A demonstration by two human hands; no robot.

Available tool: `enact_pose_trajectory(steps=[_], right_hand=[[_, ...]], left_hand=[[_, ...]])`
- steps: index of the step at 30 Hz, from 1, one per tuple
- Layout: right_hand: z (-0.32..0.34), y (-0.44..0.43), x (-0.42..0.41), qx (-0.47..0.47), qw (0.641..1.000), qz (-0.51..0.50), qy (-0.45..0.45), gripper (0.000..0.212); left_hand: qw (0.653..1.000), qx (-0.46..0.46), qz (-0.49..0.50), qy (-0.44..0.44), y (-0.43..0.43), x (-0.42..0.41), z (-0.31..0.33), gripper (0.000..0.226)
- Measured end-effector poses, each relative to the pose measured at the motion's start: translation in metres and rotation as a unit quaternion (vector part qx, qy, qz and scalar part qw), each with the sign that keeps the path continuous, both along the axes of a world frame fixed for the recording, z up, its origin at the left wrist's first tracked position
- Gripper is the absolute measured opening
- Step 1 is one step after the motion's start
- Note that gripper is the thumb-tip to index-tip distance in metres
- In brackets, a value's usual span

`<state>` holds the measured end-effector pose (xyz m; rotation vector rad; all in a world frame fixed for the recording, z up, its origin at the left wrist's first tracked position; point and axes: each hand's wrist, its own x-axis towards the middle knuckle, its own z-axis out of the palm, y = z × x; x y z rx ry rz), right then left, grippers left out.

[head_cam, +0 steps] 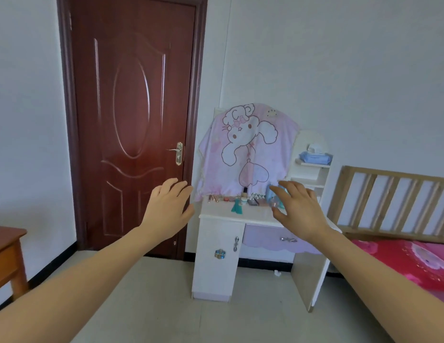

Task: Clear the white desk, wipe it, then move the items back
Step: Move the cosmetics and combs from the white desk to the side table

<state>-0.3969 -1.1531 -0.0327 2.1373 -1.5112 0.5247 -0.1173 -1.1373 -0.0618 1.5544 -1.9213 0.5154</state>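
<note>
Wooden table (8, 246) at lower left edge, brown door (131, 120) behind left hand (167, 206), fingers spread, holding nothing. White desk (255, 214) centre-right, beyond both hands, cosmetics (240, 198) along its back under pink cloth (245, 149). Right hand (297, 209) also spread and empty, overlapping desk's right end. Bed (414, 258) far right.

Two bare arms reach in from the bottom of the frame. The left grip (170, 204) hangs in mid-frame before a dark red door (134, 120), fingers loosely spread and holding nothing. The right grip (299, 209), just right of centre, is likewise spread and empty, overlapping the right end of the white counter (255, 215). A row of small cosmetics (240, 198) lines the counter's back edge under a pink cartoon cloth (245, 149). A pack of wipes (315, 157) sits on a side shelf. A red bed (409, 258) fills the lower right, and a wooden table (8, 248) the lower left.
</note>
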Motion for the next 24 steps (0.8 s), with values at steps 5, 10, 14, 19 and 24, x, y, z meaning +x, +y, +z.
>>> enact_pose_trajectory(steps=[5, 10, 14, 19, 24], right_hand=[[-0.019, -0.066, 0.002, 0.023, 0.999, 0.014, 0.019, 0.051], [-0.033, -0.149, -0.027, 0.045, 0.998, -0.026, 0.034, 0.053], [-0.038, -0.220, -0.058, 0.059, 0.997, -0.038, -0.015, 0.053], [-0.033, -0.313, -0.084, 0.071, 0.997, -0.026, -0.006, 0.052], [-0.064, -0.390, -0.065, 0.092, 0.994, 0.045, -0.027, 0.045]], left_hand=[[0.999, 0.031, -0.027, 0.026, -0.080, -0.010, -0.012, 0.043], [0.998, 0.045, -0.034, 0.027, -0.172, -0.029, -0.039, 0.041], [0.996, 0.046, -0.037, 0.071, -0.249, -0.062, -0.037, 0.041], [0.994, 0.029, -0.054, 0.090, -0.332, -0.097, -0.021, 0.042], [0.994, 0.051, -0.036, 0.091, -0.388, -0.090, -0.055, 0.040]])
